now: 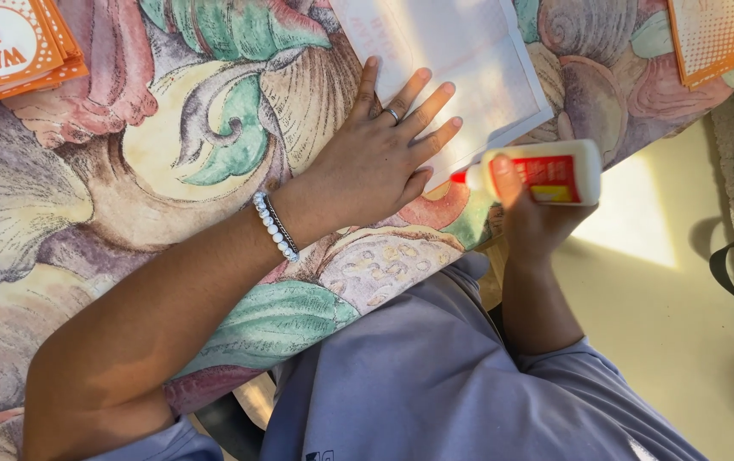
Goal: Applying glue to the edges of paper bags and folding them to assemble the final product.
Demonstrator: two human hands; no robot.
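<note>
Two hands at work: left hand (375,158) spread flat, pinning thin, floppy white folded paper sheet (461,64) to shell-patterned desk (128,154); right hand (529,213) clenched around light, squeezable white plastic glue bottle (546,171), best gripped mid-body, at the sheet's near edge.

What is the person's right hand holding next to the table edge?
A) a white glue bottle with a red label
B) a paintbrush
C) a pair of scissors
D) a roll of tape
A: the right hand grips a white glue bottle with a red label, its tip pointing toward the flat white sheet that the left hand presses onto the patterned table.
</note>
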